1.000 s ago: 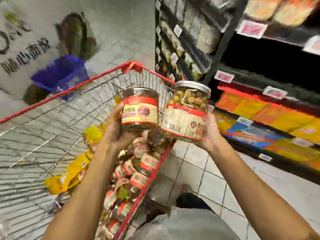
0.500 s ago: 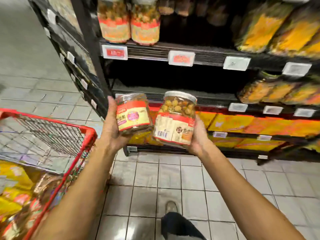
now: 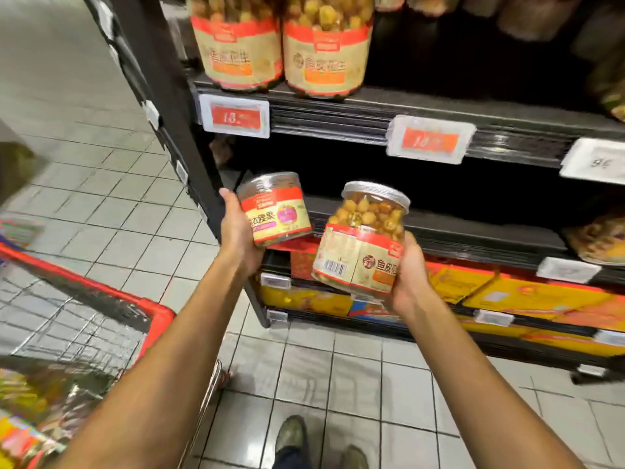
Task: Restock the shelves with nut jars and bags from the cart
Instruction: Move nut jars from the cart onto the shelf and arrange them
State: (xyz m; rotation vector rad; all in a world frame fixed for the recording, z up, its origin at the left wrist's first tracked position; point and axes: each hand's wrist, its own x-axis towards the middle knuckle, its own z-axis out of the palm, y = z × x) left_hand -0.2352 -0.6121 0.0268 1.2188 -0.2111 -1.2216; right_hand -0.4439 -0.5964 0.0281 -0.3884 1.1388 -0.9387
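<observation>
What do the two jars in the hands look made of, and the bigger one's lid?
Smaller jar, in the left hand: clear wall, likely plastic; glossy printed label. Bigger jar, in the right hand: clear, nuts showing through; plastic or glass, unclear. Its lid: silvery, dull sheen, probably foil or thin metal.

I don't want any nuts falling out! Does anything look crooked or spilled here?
Nothing has spilled. Only the two held jars are crooked: the smaller jar in the left hand and the bigger jar in the right hand both lean sideways, lids on. The two shelf jars above stand straight.
</observation>
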